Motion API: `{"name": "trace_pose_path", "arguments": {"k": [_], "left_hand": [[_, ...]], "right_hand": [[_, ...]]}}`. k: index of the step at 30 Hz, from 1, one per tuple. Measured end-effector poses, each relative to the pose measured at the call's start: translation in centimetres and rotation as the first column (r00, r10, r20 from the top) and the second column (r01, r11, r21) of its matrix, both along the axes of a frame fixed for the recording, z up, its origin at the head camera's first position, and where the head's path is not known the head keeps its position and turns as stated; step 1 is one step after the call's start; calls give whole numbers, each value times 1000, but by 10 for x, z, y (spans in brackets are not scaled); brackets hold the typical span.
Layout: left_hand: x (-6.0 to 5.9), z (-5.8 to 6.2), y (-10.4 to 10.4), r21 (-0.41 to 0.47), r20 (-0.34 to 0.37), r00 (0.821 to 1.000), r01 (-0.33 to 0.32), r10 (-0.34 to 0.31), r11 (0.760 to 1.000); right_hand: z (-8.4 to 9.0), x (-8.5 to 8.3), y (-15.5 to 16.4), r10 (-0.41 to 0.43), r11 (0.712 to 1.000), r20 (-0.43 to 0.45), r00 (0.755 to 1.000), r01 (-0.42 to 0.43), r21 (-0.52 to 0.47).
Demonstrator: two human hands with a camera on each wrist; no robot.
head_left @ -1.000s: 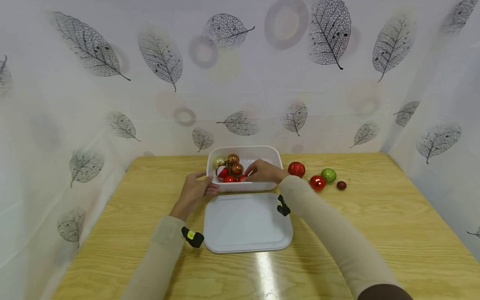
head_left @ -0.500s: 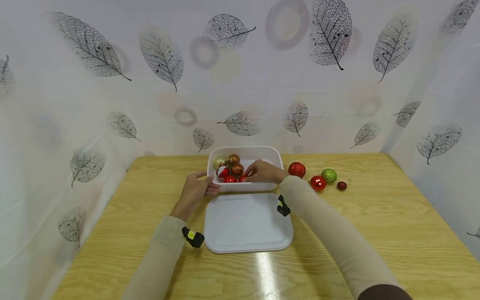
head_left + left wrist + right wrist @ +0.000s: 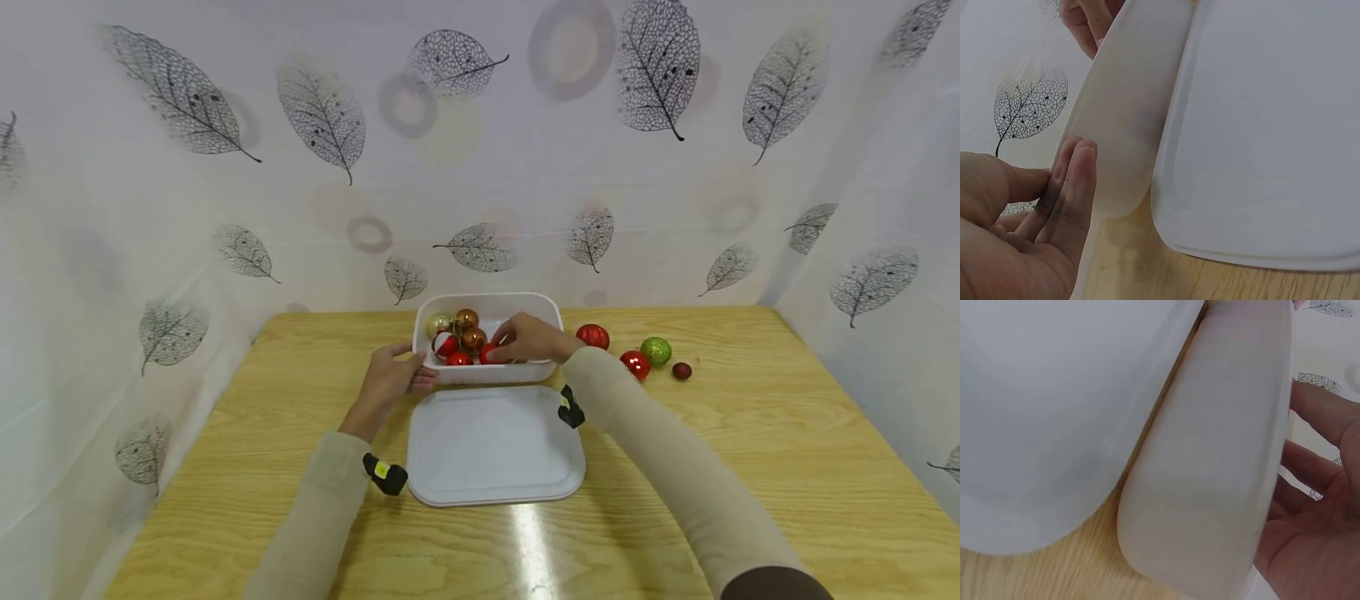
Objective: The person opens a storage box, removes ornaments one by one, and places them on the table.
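Note:
A white plastic box (image 3: 491, 375) stands near the table's back edge. Its left front corner is held by my left hand (image 3: 390, 379), thumb at the rim and fingers against the outer wall, as the left wrist view shows (image 3: 1041, 219). My right hand (image 3: 531, 337) reaches over the box's front rim and pinches a red bauble (image 3: 488, 354) inside, partly hidden by the fingers. To its left lie a shiny red bauble (image 3: 459, 358), a red-and-white bauble (image 3: 445, 344), two copper baubles (image 3: 473, 339) and a pale gold one (image 3: 437, 324).
In front of the box a white lid (image 3: 497, 446) lies flat on the wooden table (image 3: 750, 467). Right of the box sit a ridged red bauble (image 3: 592, 336), a shiny red one (image 3: 636, 364), a glittery green one (image 3: 656, 351) and a small dark red one (image 3: 682, 372).
My right hand has shifted slightly up and right, and more of the pinched red bauble shows at its fingertips. The left hand stays on the box corner.

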State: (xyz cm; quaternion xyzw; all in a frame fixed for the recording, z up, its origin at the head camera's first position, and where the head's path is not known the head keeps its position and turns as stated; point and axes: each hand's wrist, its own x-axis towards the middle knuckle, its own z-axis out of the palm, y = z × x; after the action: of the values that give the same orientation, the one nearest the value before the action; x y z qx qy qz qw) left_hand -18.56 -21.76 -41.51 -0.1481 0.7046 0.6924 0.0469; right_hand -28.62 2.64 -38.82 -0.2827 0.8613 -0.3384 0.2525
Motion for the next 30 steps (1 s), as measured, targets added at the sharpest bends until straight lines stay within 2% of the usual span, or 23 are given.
{"name": "trace_pose_path", "arguments": {"k": [5, 12, 20, 30], "left_hand": [[0, 1, 0, -12, 9, 1000, -2, 2, 1000], [1, 3, 1, -9, 5, 1000, 0, 0, 1000], [0, 2, 1, -3, 11, 1000, -7, 7, 1000], [0, 0, 1, 3, 9, 1000, -6, 6, 1000]], "right_hand": [[8, 1, 7, -14, 999, 23, 1000, 15, -44], [15, -1, 18, -37, 997, 8, 999, 38, -73], [30, -3, 38, -55, 996, -37, 998, 53, -66], [47, 1, 76, -121, 992, -74, 990, 117, -53]]}}
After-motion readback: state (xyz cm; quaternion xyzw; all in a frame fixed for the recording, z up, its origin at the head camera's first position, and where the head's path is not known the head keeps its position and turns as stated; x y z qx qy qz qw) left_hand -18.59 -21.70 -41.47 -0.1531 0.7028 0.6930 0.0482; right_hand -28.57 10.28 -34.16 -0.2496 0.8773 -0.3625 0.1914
